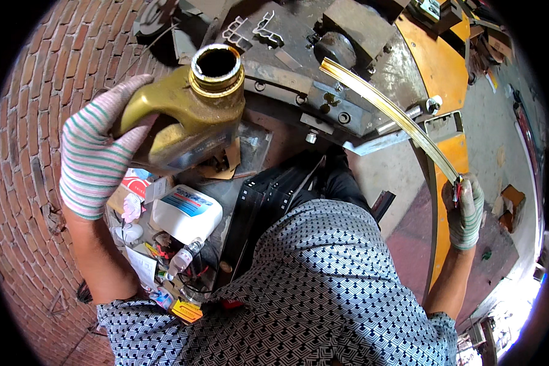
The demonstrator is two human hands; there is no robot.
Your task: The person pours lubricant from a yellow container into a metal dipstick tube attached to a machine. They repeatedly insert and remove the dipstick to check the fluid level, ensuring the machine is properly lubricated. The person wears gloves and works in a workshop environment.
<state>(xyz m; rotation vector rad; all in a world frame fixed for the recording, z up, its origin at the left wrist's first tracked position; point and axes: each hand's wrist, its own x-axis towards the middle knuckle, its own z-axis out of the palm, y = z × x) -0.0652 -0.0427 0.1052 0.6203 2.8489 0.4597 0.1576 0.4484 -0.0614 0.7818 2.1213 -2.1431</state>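
A gold plastic oil jug (186, 104) with an open, uncapped round neck hangs at the upper left. My left hand (94, 152), in a white glove with green stripes, is closed around its handle. The neck and rim look dirty. At the right, my right hand (466, 210), in a similar glove, grips the near end of a long metal profile strip (396, 110). Its far end reaches up over the machine bed, and a yellowish sheen runs along it. Something small and dark red shows by the right fingers; I cannot make out what it is.
A greasy metal machine (341, 113) with a bolted block stands ahead, with cut profile pieces (268, 27) on top. Yellow panels (451, 79) flank it. A white jug (188, 212) and a plastic bottle (185, 257) crowd the left bench. A brick wall (30, 183) rises at far left.
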